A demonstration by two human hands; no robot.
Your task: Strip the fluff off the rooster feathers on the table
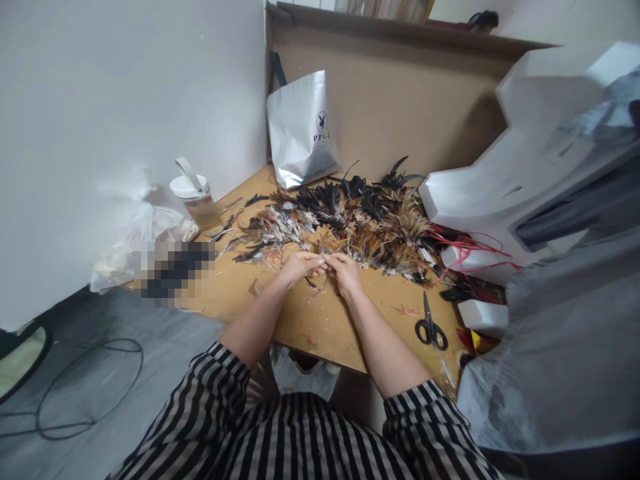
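Observation:
My left hand [304, 266] and my right hand [343, 271] meet over the wooden table [320, 327], thumbs and fingertips pinched together. Between them they grip a small feather bunch [326, 243], its brownish tips standing up just past my fingers. The fingers hide its lower end. Right behind lies a wide heap of feathers [363, 213], brown, black and whitish, in many tied-looking tufts. To the right of my right hand, black-handled scissors [430, 328] rest on the tabletop, blades pointing away from me.
A silver bag [303, 133] stands at the back against a cardboard panel [400, 107]. On the left are a white-lidded bottle [197, 200] and a clear plastic bag [145, 233]. White foam pieces [470, 193] and red strings [467, 252] border the right side. A black cable [90, 387] coils on the floor.

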